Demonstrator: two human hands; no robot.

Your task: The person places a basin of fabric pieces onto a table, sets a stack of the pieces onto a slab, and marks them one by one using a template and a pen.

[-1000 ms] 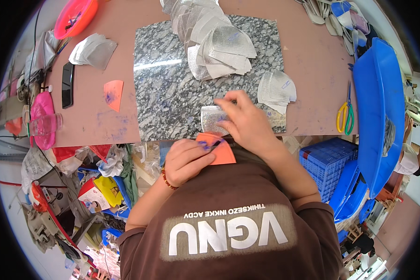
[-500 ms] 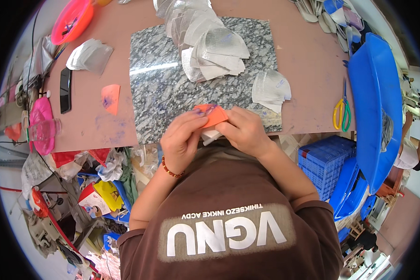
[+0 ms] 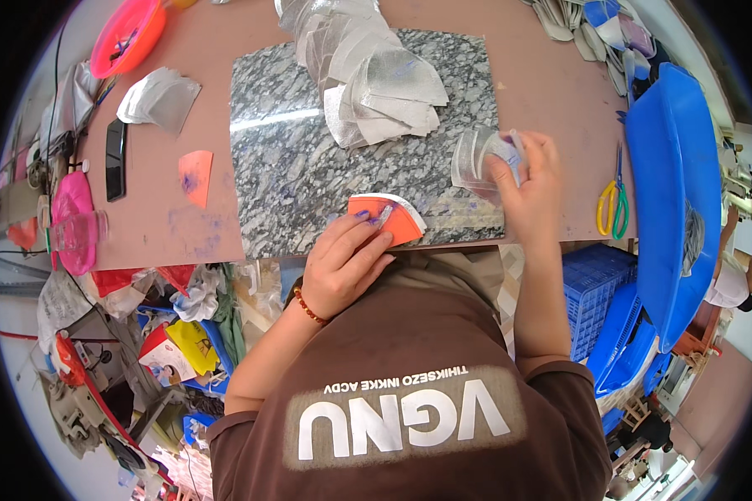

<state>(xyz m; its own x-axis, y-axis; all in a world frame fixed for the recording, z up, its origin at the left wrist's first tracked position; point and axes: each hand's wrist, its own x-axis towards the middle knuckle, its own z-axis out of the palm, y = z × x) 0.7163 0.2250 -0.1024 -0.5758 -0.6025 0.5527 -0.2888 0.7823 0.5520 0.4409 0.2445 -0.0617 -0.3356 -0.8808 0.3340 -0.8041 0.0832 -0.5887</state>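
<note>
At the near edge of the grey speckled stone slab (image 3: pixel 288 188), the left hand (image 3: pixel 347 255) has its bent fingers laid over a flat orange fan-shaped piece (image 3: pixel 404 227), and whether they grip it or only press it, I cannot tell! A pale curved edge peeks out from beneath that piece. Over to the slab's right side, the right hand (image 3: pixel 528 179) is pinching a thin silvery fan-shaped sheet (image 3: pixel 514 154) between thumb and fingers, right beside a small stack of matching silvery sheets (image 3: pixel 468 159). Farther back, a large overlapping heap of silvery foil-like pieces (image 3: pixel 393 88) sprawls across the slab. Out on the brown counter (image 3: pixel 551 92), yellow-and-green-handled scissors (image 3: pixel 612 204) lie near a long blue plastic tub (image 3: pixel 673 200); on the left side, a second orange piece (image 3: pixel 195 177) sits near a black phone (image 3: pixel 116 159).
</note>
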